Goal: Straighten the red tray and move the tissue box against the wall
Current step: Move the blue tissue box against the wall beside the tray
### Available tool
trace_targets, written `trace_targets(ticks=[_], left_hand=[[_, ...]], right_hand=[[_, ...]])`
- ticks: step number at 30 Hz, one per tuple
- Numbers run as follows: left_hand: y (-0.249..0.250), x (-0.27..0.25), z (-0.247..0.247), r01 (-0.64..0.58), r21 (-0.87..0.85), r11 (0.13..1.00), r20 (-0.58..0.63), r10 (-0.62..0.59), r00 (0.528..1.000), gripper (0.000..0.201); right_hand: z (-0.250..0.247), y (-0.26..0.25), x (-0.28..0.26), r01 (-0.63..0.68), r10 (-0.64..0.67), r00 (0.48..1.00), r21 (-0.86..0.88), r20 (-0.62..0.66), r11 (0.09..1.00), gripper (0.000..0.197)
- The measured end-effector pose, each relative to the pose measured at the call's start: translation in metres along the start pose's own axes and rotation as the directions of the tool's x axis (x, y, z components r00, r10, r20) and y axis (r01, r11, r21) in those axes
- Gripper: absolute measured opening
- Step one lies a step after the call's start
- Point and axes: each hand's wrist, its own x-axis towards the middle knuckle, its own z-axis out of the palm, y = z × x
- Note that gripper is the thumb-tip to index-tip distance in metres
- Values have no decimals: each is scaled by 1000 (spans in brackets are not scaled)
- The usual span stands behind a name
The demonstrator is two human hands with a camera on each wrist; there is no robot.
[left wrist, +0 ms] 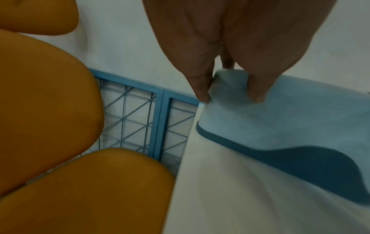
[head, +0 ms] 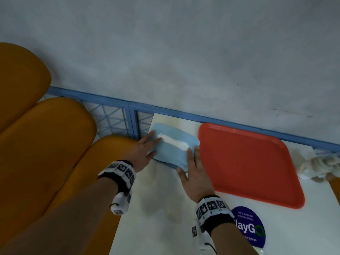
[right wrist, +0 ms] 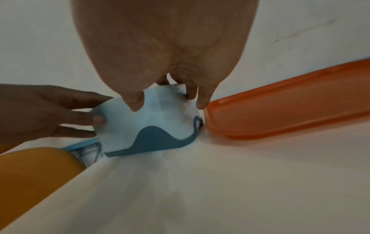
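Tissue box [right wrist: 120, 123] wave print [right wrist: 152, 136], wrist views

**Hidden, cropped, blurry**

Purple sticker [head: 251, 224]: small print unreadable; logo's start sits behind right wrist band [head: 211, 208]. Pale crumpled lump [head: 320, 167] at head view's right edge: blurred, cropped, can't ID. Tissue box [left wrist: 280, 120] runs off right edge in left wrist view; both ends partly covered by left hand [head: 145, 150] & right hand [head: 195, 172]. Red tray [right wrist: 290, 102] cropped at right in right wrist view. Orange cushions [head: 36, 144] cropped at left. All views motion-blurred.
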Motion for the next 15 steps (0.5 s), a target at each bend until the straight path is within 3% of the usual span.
trace_targets(ticks=[5, 15], left_hand=[[-2, 15, -27, 59, 18, 998, 64, -60, 996, 80], [9, 42, -26, 151, 70, 986, 58, -155, 986, 77]], right_hand=[[7, -9, -6, -88, 98, 989, 88, -114, 992, 74], [-25, 9, 68, -177, 181, 971, -42, 153, 983, 69]])
